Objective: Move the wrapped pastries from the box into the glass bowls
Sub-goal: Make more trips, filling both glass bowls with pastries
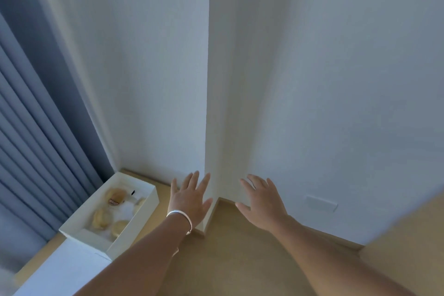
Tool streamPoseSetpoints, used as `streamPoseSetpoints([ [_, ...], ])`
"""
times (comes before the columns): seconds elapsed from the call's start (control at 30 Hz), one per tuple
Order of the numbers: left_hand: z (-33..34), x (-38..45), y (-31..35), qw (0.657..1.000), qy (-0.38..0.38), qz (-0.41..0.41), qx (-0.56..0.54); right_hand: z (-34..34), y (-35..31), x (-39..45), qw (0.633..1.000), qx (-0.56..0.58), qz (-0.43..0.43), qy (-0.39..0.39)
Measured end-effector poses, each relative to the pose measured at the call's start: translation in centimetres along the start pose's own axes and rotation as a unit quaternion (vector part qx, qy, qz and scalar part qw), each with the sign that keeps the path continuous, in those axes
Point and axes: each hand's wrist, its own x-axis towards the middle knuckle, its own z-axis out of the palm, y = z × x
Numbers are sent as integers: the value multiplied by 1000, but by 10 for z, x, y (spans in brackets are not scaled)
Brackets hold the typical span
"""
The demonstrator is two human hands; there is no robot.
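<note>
Both hands are held out over the table (240,259) with fingers spread, holding nothing: left hand (189,202), right hand (263,204). The wrapped pastries (113,211) lie in the white box (134,223), just left of the left hand's fingers (193,181), not touching.

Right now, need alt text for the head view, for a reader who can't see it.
Two empty hands, left hand with a silver bracelet and right hand, reach out open-fingered over a wooden table toward a white wall corner. At the left, an open white box holds wrapped pastries, beside a blue curtain. No glass bowls are in view.
</note>
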Motion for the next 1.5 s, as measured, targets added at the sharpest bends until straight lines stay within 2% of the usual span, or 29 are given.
streamPoseSetpoints([
  [0.2, 3, 83, -63, 999, 7, -32, -5, -7, -26, 120, 997, -18, -79, -5],
  [0.37, 3, 109, -135, 995, 5, -99, -9, 7, -72, 202, 990, 6, -143, -12],
  [0.6, 13, 72, -229, 969, -7, -245, -22, 36, -161, 277, 960, 22, -273, -57],
  [0.8, 17, 11, -279, 918, -25, -394, -33, 61, -246, 321, 911, 26, -401, -91],
  [0.97, 8, -25, -288, 864, -33, -501, -25, 76, -294, 343, 867, 45, -480, -126],
  [1.13, 2, -26, -279, 828, -46, -559, -22, 83, -312, 365, 838, 61, -523, -141],
  [1.3, 12, -16, -269, 811, -60, -581, -37, 93, -315, 376, 825, 49, -536, -171],
  [1.5, 42, -9, -274, 814, -81, -571, -67, 112, -308, 380, 826, 14, -531, -188],
])
